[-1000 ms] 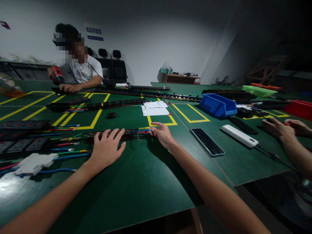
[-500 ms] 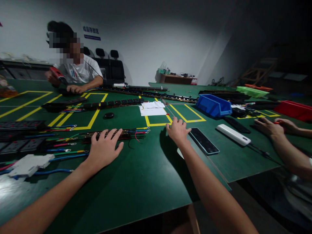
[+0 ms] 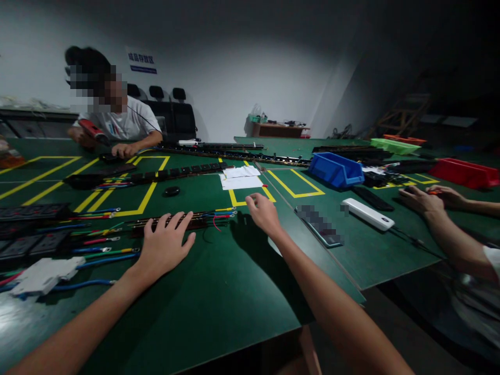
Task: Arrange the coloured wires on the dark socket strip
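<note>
My left hand (image 3: 166, 242) lies with fingers spread across a dark strip (image 3: 205, 217) with copper-coloured rails. Coloured wires with ring terminals (image 3: 226, 211) come out of the strip's right end. My right hand (image 3: 263, 214) is above the table, to the right of those wire ends, with its fingers bent and drawn together. Its inner side is turned away, so anything in the fingers is hidden. A phone (image 3: 320, 226) lies to its right, and white paper sheets (image 3: 242, 180) lie beyond it. A white object (image 3: 275, 247) is partly covered by my right forearm.
Black socket strips (image 3: 35, 237) and a white plastic block (image 3: 47, 273) lie at left. A black oval object (image 3: 171, 191), blue bin (image 3: 338, 169) and white power bank (image 3: 367, 214) are around. Across the table a person (image 3: 117, 122) holds a red tool; another person's hands (image 3: 424, 200) work at right.
My right hand has moved left, away from the phone, and its spread fingers have drawn together. My left hand stays on the strip. The view has shifted slightly.
</note>
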